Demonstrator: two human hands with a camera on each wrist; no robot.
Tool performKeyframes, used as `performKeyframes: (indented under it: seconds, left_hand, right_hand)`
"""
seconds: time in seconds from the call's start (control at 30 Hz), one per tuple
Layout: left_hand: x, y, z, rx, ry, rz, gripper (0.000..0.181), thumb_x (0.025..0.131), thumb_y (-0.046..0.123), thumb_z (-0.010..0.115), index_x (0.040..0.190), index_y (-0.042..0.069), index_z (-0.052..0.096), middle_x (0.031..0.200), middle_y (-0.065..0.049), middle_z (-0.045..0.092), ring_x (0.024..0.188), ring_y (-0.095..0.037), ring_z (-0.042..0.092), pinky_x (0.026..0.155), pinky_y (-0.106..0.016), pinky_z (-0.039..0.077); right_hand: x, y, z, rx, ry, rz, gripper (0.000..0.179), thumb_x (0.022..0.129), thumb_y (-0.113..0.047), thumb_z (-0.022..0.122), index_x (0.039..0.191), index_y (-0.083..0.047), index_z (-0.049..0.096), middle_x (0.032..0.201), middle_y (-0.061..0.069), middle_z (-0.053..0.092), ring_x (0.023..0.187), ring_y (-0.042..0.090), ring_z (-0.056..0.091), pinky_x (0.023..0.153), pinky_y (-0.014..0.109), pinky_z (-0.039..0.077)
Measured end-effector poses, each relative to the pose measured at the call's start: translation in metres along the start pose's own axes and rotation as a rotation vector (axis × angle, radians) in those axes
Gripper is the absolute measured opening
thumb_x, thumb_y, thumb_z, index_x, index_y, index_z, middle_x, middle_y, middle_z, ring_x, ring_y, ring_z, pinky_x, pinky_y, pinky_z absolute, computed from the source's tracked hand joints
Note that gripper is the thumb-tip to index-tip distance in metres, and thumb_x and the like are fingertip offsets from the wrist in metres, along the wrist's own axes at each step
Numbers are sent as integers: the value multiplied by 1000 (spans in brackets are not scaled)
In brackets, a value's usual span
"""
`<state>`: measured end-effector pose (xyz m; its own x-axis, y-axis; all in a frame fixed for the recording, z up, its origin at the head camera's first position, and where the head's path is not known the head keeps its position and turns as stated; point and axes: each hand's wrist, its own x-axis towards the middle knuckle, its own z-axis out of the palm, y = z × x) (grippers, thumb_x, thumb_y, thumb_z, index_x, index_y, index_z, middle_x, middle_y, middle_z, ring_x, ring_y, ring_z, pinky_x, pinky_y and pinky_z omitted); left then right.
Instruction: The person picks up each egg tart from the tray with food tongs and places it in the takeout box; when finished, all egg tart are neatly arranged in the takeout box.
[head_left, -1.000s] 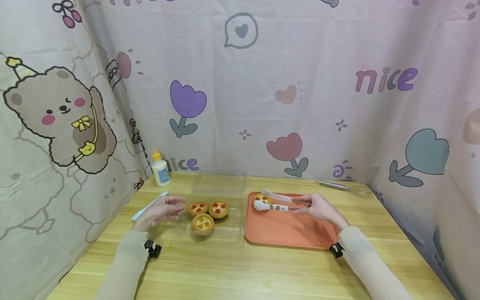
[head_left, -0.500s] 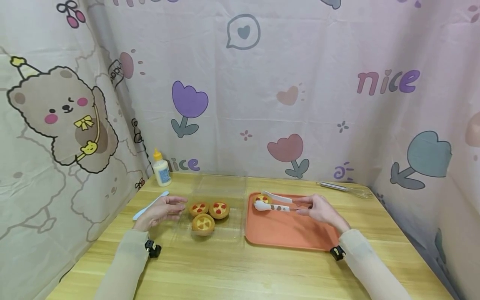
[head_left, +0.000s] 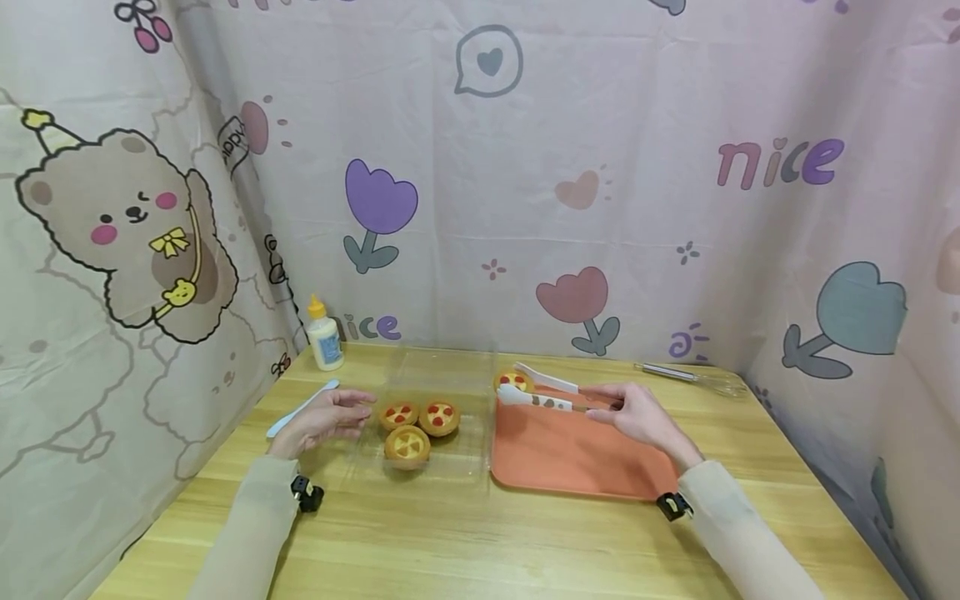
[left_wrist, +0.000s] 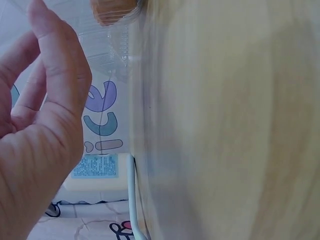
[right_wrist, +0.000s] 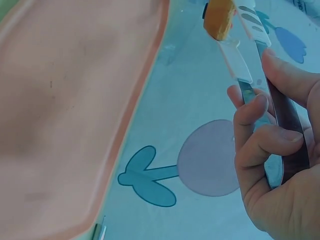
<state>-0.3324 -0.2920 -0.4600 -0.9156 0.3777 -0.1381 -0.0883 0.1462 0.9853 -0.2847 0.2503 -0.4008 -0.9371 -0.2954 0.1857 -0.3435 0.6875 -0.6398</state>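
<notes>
My right hand [head_left: 637, 411] grips a pair of food tongs [head_left: 551, 402] with white tips. Between the tips is an egg tart [head_left: 512, 381] with red pieces on top, raised over the far left corner of the orange tray [head_left: 577, 467]. In the right wrist view, thumb and fingers close round the metal arms of the tongs, and the tart [right_wrist: 218, 20] hangs above the tray's level. My left hand [head_left: 324, 422], fingers relaxed, is at the left side of a clear plastic box [head_left: 457, 454]. Inside the box sit several tarts [head_left: 407, 447].
A glue bottle [head_left: 326, 340] with a yellow cap stands at the back left. A pale blue stick-like utensil [head_left: 328, 386] lies partly behind my left hand. At the back right is a whisk [head_left: 690, 377]. A printed curtain [head_left: 480, 208] hangs behind the table.
My right hand has raised the tongs and the tart off the tray, shifting them slightly left and away. The left hand has stayed in place beside the box.
</notes>
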Motion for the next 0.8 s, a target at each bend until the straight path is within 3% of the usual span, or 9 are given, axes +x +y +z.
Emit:
performKeyframes:
  seconds: [0.3,0.33,0.4,0.47,0.57,0.8]
  left_hand:
    - [-1,1,1,3,1,2,55,97,11,61,142,-12,38,102,-12,66,81,-13,66,76,-30,61]
    - [-1,1,1,5,-3,3,55,97,10,60,142,-13,37,102,-12,66,81,-13,66,76,-30,61]
    - [-2,1,1,0,-1,-3,55,97,10,60,142,-12,37,101,-12,66,81,-13,66,76,-31,61]
    - [-2,1,0,1,-2,-1,54,98,9,59,142,-12,37,101,-11,66,81,-13,66,76,-31,61]
    - [-2,1,0,-1,-1,2,54,98,10,60,142,-12,38,101,-11,67,81,-13,66,76,-30,61]
    - [-1,0,-2,12,-19,24,55,98,11,59,142,-14,36,104,-12,67,83,-13,66,77,-30,61]
  right_hand:
    - [-5,-21,3,0,-68,-22,41,89,-28,73,129,-22,66,120,3,70,44,7,24,41,21,30]
    - [-5,-23,4,-5,-72,-23,40,89,-28,73,128,-23,67,115,0,71,44,7,24,40,20,28]
    - [-5,-28,7,-20,-82,-22,40,88,-30,74,127,-27,67,89,-5,70,43,7,24,39,19,25]
    - [-5,-32,9,-17,-96,-25,39,89,-30,73,127,-27,67,65,-8,54,43,7,23,40,19,24]
    - [-6,-36,12,5,-124,-41,39,90,-30,72,128,-25,66,53,-6,33,44,6,23,42,19,26]
    - [-5,-45,19,39,-180,-90,41,90,-36,71,128,-18,67,75,4,67,44,5,26,46,20,32]
